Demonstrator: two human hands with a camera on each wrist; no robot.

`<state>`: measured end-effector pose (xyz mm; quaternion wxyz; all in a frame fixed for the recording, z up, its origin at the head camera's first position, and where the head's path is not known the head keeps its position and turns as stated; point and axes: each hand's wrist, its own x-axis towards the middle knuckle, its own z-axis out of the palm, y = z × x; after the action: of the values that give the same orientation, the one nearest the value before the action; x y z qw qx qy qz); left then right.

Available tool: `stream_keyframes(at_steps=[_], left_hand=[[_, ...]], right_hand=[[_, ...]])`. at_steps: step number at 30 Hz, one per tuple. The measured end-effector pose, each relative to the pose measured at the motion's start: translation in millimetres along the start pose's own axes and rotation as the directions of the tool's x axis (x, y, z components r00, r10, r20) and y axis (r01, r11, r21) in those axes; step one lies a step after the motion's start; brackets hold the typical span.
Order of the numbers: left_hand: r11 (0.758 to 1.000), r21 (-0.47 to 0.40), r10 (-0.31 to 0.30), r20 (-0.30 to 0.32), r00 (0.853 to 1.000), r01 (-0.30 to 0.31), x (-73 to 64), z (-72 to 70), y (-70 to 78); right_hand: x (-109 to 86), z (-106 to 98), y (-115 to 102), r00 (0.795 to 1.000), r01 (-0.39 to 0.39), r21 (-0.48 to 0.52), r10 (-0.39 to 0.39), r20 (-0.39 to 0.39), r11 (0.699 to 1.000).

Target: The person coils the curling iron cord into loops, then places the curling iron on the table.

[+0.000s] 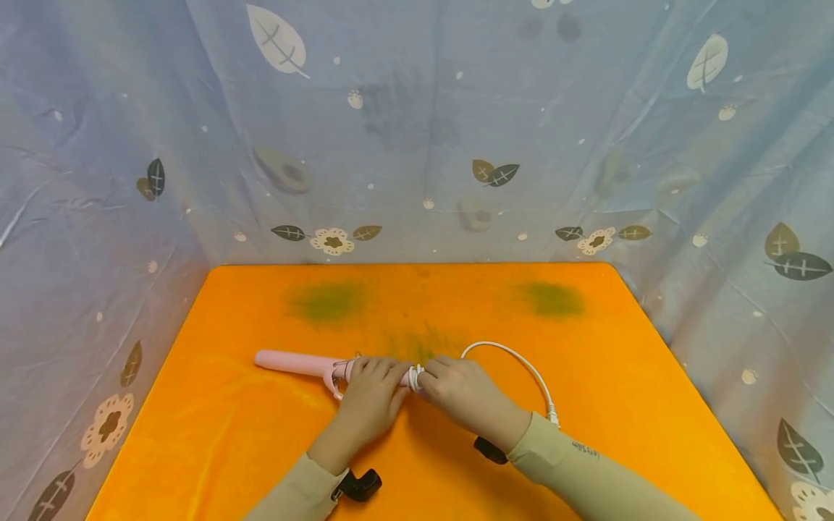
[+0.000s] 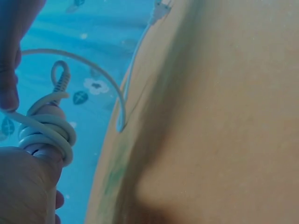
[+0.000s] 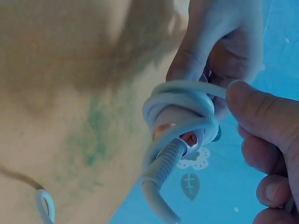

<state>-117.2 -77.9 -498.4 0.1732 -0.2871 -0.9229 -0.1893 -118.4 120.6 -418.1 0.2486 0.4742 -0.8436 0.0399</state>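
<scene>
A pink curling iron (image 1: 293, 362) points its barrel to the left, over the middle of the table. My left hand (image 1: 373, 394) grips it by the handle, thumb close to the cord loops in the left wrist view. Several turns of white cord (image 3: 180, 105) wrap the handle's end, where a ribbed sleeve (image 3: 163, 163) leads the cord out. With thumb and fingers, my right hand (image 3: 271, 121) pinches the cord just beside the loops. From there the slack cord (image 1: 521, 358) arcs to the right and ends in a white plug (image 1: 552, 416), partly hidden by the right forearm.
An orange cloth (image 1: 260, 449) with greenish smudges covers the table. Blue-grey curtains (image 1: 417, 145) printed with leaves and flowers stand behind it and on both sides. Black wrist mounts (image 1: 360, 485) show under both forearms.
</scene>
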Motion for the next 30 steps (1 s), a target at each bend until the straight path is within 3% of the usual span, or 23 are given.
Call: stream_keyframes(at_steps=[10,16,25,30], left_hand=[[0.999,0.022,0.049,0.036,0.998,-0.05,-10.2,8.5,7.0],[0.998,0.032,0.055,0.043,0.998,-0.056,-12.8,7.5,10.0],[0.992,0.012,0.126,0.09,0.988,-0.128,-18.2,-1.1,14.4],[0.99,0.013,0.142,0.096,0.985,-0.144,-19.5,-1.4,12.9]], right_hand=[[1.0,2,10,0.998,-0.026,0.005,0.025,0.066,1.0],[-0.4,2,17,0.994,-0.056,0.085,0.048,0.094,0.995],[0.3,6,33,0.962,-0.202,0.246,0.145,0.23,0.948],[1.1,10,36,0.956,-0.245,0.273,0.186,0.227,0.93]])
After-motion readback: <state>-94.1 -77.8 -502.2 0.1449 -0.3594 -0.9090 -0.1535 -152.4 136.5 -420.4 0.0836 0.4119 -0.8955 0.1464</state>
